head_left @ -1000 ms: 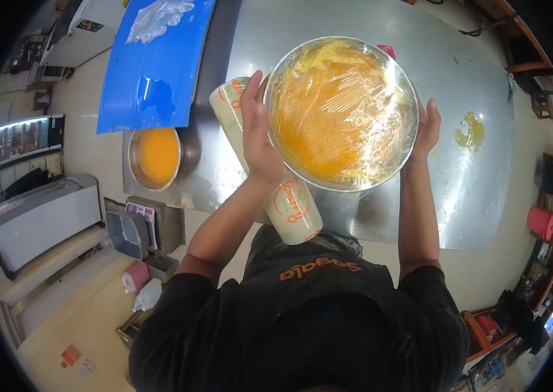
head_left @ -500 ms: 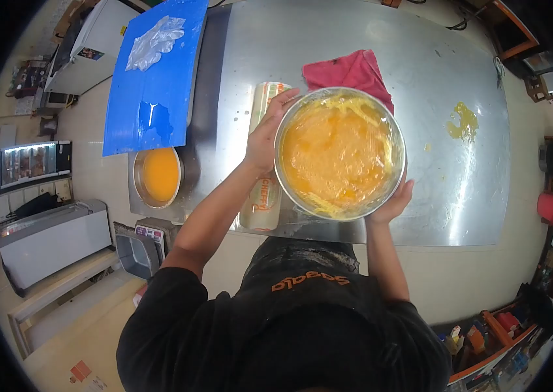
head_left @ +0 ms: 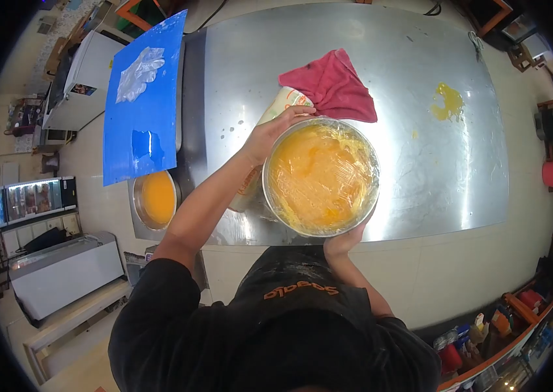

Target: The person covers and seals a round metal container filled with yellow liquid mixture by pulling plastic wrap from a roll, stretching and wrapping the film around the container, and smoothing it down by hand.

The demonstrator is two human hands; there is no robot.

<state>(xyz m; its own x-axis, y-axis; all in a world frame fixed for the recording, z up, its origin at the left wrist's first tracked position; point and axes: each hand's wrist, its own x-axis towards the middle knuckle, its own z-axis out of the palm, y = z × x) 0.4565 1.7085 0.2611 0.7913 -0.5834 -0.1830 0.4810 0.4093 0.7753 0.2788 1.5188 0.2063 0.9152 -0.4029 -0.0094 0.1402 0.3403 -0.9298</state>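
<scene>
A round metal bowl (head_left: 319, 233) of yellow-orange mixture is held above the table's near edge. Clear plastic wrap (head_left: 322, 176) covers its top, wrinkled and shiny. My left hand (head_left: 278, 134) grips the bowl's upper left rim, fingers along the far side. Under the lower right side, my right hand (head_left: 347, 242) supports it, fingers partly hidden beneath. A roll of plastic wrap (head_left: 244, 195) with orange print lies slanted on the table below my left hand, partly covered by the hand and bowl. Just beyond the bowl is a crumpled red cloth (head_left: 335, 85), touching the roll's far end.
The steel table (head_left: 407, 189) has a yellow spill (head_left: 446, 101) on its right side. At left, a blue board (head_left: 136, 121) carries a clear plastic glove (head_left: 141, 73) and a wet patch. A second metal bowl (head_left: 137, 202) with orange liquid sits partly under the board's near edge.
The bowl has moved left and toward my body in both hands. The roll has turned to a slant, its far end now against the red cloth. The view has shifted slightly.
</scene>
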